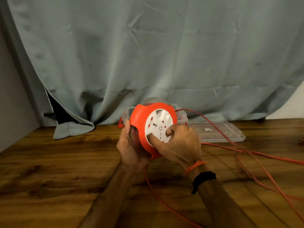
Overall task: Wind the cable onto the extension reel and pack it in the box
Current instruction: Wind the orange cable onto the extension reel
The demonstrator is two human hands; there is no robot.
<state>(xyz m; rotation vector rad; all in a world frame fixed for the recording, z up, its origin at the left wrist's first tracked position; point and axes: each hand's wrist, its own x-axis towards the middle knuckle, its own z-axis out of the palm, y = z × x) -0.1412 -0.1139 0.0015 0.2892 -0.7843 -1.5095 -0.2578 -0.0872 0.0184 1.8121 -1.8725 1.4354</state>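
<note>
A round orange extension reel (141, 116) with a white socket face (158, 122) is held above the wooden table. My left hand (130, 145) cups its left and lower side. My right hand (179, 142) presses its fingers onto the white face. The orange cable (256, 155) leaves the reel's upper right and lies in loose loops over the table to the right, with one strand running under my wrists. A clear plastic box (183, 116) stands directly behind the reel, mostly hidden by it.
The box's clear lid (218, 130) lies flat on the table to the right of the box. A grey-green curtain (148, 55) hangs behind, its hem resting on the wooden table (57, 170). A grey wall borders the left side.
</note>
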